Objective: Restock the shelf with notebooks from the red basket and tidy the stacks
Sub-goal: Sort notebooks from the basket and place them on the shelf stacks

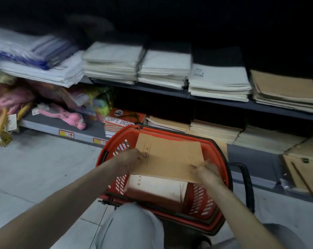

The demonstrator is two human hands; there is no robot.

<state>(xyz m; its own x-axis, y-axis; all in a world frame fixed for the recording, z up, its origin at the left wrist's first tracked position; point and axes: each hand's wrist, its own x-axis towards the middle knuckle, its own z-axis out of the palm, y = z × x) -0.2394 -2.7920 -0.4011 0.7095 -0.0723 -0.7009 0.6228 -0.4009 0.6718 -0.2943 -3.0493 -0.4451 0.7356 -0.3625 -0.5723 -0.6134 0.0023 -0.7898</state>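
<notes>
A red basket [116,153] stands on the floor in front of the shelf. Above it I hold a tan notebook [170,157] level with both hands. My left hand [132,159] grips its left edge, thumb on the cover. My right hand [208,172] pinches its near right corner. Below it, more notebooks [155,187] lie stacked inside the basket. The upper shelf [170,91] carries white stacks [165,69] and a tan stack [287,88]. The bottom shelf holds low tan stacks [215,131].
Pink toys and coloured packets [69,117] crowd the bottom shelf at left, beside a red copy-paper pack [123,119]. Blue-edged folders [35,51] lie upper left. Flat tan boards [304,169] rest at right. My knee [132,227] is just before the basket.
</notes>
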